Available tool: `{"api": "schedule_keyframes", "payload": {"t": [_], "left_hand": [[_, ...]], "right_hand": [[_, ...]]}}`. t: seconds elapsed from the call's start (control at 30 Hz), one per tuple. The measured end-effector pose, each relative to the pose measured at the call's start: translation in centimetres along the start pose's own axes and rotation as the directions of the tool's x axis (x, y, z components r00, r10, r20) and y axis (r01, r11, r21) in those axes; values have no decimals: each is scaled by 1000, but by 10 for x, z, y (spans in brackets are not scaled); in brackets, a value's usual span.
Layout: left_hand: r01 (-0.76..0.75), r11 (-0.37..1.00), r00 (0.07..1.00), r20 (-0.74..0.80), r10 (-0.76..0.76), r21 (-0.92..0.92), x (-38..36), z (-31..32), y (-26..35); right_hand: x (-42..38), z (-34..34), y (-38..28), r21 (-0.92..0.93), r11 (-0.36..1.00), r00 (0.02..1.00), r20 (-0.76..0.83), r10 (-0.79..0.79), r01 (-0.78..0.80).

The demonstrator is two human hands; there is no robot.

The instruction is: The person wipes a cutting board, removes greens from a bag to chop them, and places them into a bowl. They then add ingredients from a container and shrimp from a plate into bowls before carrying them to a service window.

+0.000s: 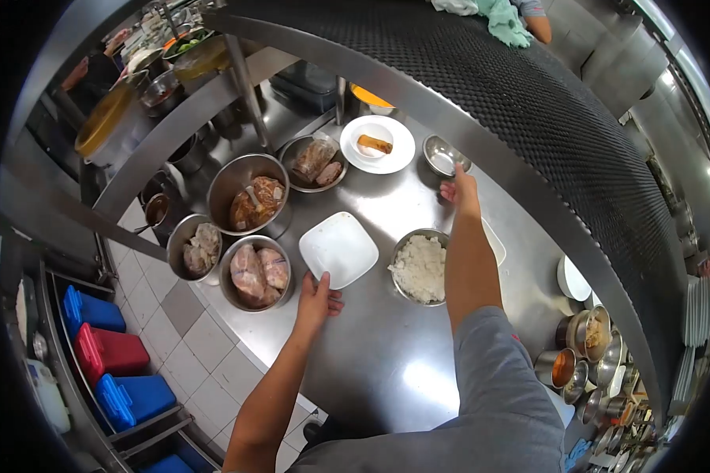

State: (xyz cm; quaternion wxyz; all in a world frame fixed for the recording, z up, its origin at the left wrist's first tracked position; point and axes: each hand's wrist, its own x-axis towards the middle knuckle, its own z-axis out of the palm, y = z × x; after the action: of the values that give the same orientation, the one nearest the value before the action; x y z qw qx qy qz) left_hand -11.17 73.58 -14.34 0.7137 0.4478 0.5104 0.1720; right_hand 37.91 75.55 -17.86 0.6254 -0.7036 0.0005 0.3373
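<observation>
My left hand [317,302] is at the near edge of a white square plate [339,248] lying on the steel counter. Its thumb touches the rim, while the other fingers extend apart beside the plate. Further away, my right hand [461,185] has its thumb on the rim of a small metal bowl [445,156], whose visible inside is bare. Below my right forearm stands a metal bowl of white rice [420,268], partly covered by the arm. A white dish [493,243] peeks out beyond that arm.
Metal pots hold bagged meat [248,273], pale food [203,247] and meat in sauce [259,203]. A bowl holds wrapped meat [315,160]. At the back, a white plate [355,162] bears a brown roll [375,144]. A steel rail [442,87] arches overhead.
</observation>
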Motion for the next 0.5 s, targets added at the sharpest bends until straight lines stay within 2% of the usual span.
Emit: {"api": "schedule_keyframes", "payload": {"t": [0.13,0.2,0.23,0.37,0.47,0.5], "left_hand": [[-57,998,998,13,57,7,20,15,1],[-162,983,987,-20,161,-85,28,12,-18],[-151,982,988,12,153,-118,32,5,-29],[-126,980,988,71,139,-156,-12,-16,-57],[-135,983,987,74,144,-124,-68,-35,-80],[-111,989,991,64,118,-102,-88,-40,-88]], "right_hand": [[-9,-14,4,39,997,997,-42,-72,73],[-39,-41,4,45,992,991,-71,-116,120],[-62,-58,1,37,989,986,-92,-137,141],[-206,-171,3,38,977,960,-198,-200,211],[-358,-285,48,82,952,930,-253,-266,294],[-411,-324,70,-7,965,911,-328,-250,262]]}}
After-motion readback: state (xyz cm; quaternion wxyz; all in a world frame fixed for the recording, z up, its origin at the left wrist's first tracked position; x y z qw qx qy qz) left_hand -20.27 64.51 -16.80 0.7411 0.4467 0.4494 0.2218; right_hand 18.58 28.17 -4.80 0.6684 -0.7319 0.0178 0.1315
